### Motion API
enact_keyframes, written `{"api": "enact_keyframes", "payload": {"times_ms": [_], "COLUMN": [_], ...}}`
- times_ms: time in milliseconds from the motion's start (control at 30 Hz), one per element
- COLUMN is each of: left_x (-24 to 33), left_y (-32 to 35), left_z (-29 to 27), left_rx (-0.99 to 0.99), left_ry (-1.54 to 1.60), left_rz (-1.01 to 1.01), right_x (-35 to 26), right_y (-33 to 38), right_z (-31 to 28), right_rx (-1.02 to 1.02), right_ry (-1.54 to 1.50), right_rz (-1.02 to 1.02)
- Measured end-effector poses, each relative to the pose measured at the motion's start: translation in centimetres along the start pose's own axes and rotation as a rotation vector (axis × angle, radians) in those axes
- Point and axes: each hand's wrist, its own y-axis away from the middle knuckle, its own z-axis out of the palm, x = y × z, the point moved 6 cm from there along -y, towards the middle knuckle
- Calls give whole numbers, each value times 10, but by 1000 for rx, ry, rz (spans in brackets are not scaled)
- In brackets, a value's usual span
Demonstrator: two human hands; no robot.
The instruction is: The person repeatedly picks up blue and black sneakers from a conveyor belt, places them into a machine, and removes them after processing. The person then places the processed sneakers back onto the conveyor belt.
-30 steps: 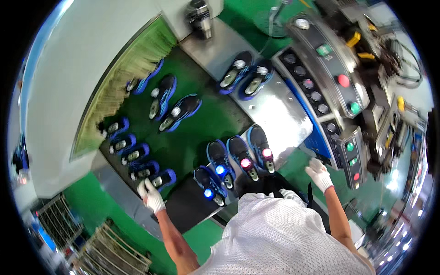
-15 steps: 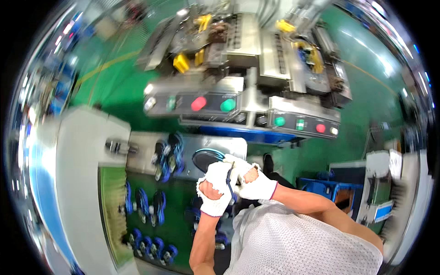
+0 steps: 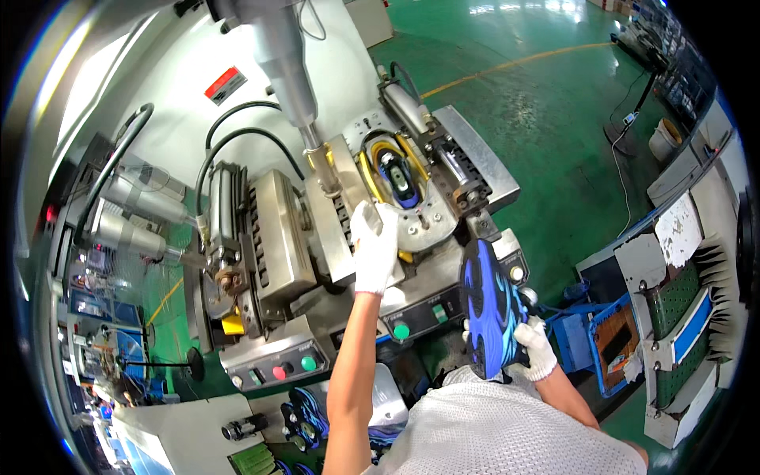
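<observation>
Blue shoe in right hand

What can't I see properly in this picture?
In the head view:
Right hand: some fingers hide behind the blue shoe.
Left hand: its own glove covers whether it touches the machine.
Shoes at the bottom: partly covered by the left forearm and white shirt.
Green panel: cut off by the bottom edge.
</observation>
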Motion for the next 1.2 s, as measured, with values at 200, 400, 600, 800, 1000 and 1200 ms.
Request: {"api": "enact_keyframes", "payload": {"times_ms": [200,400,600,800,1000,1200], "left_x": [-41,-101,-10,-27,-87,-131], "left_y": [-126,-180,-129,44,242,403], "left_z": [130,157,60,-62,-141,-175], "left_rx": [-119,-62,-187,-104,-154,357], "left_ry": [-166,-389,99,408,438,-13], "left_rz": [-225,-233,-375,-213,-623,-1164], "right_x": [-44,-52,-67,-93,-14,-11], "right_y": [16,7,-21,-217,-481,-534], "right_z": [-28,-41,-62,31,-14,-97], "right_rx": [321,332,520,297,286,213], "right_ry": [5,35,1143,940,1829,2143], "right_rz": [-151,-147,-266,-94,-49,-338]}}
